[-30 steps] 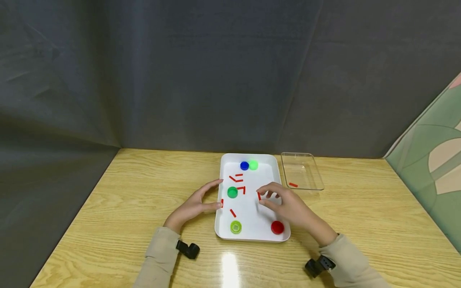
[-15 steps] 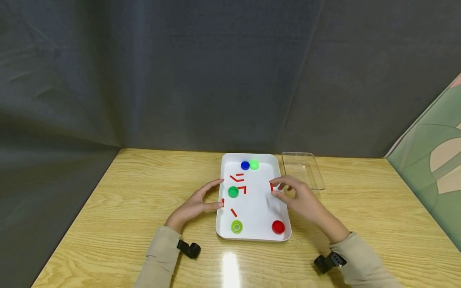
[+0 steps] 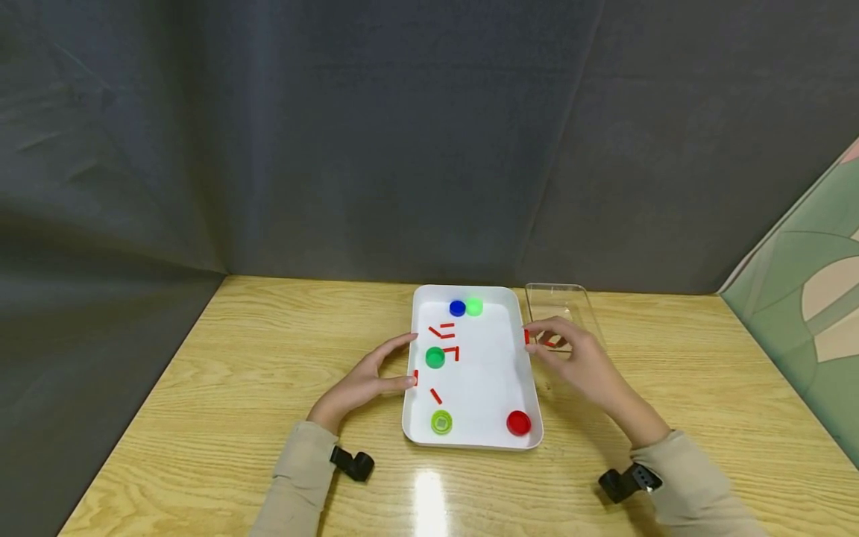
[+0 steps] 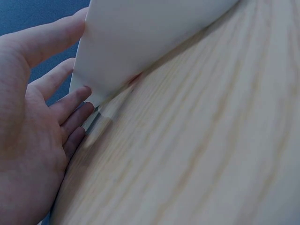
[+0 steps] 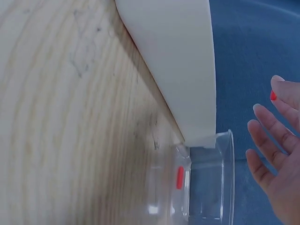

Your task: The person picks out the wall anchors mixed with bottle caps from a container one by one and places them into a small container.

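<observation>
Between thumb and index finger, my right hand [image 3: 573, 354] pinches a small red stick [image 3: 526, 337] over the right rim of the white tray, beside the clear plastic box [image 3: 593, 317]. Another red stick [image 5: 180, 177] lies inside that box. My left hand [image 3: 365, 384] rests its straight fingers against the left side of the white tray [image 3: 479, 440]; in the left wrist view, fingertips touch the tray wall [image 4: 117, 47]. Several red sticks [image 3: 436, 396] lie scattered over the tray's left half.
Round caps stand in the tray: blue [image 3: 458, 308] and light green [image 3: 474, 306] at the back, green [image 3: 435, 358] at the left, yellow-green [image 3: 441, 422] and red [image 3: 519, 423] in front. A dark curtain [image 3: 403, 149] hangs behind the wooden table [image 3: 268, 335].
My right hand has carried the pinched red stick right and away from me, from over the tray's middle to its right rim near the clear box. The left hand stays in place.
</observation>
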